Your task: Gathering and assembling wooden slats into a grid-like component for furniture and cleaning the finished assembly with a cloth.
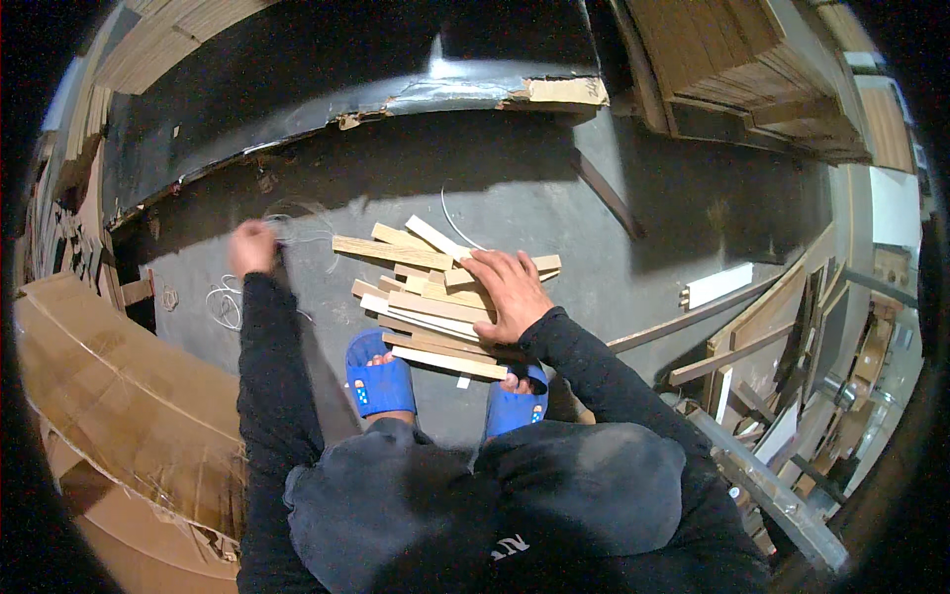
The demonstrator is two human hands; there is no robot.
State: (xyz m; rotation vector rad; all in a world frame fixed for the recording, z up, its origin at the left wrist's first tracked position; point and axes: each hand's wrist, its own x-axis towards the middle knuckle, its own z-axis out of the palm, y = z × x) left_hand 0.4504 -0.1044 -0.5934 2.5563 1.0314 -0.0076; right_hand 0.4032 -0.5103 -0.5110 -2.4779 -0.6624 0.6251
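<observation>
A loose pile of short wooden strips [426,307], pale and brown, lies on the grey floor before my feet. My right hand [510,292] rests on the right end of the pile, palm down with its fingers stretched over the strips. Off to the left of the pile, my left hand [252,247] is closed in a pinch. Thin white cord [307,223], blurred, trails from its fingers toward the pile. A further curved white strand [450,218] runs behind the strips. The fingertips of my left hand are partly hidden.
Blue slippers [381,381] are on my feet at the pile's near edge. More cord [226,305] lies coiled on the left floor. A cardboard sheet [139,396] stands at left, a dark bar [606,193] lies far right, and a white strip [717,285] and scrap boards [732,346] are at right.
</observation>
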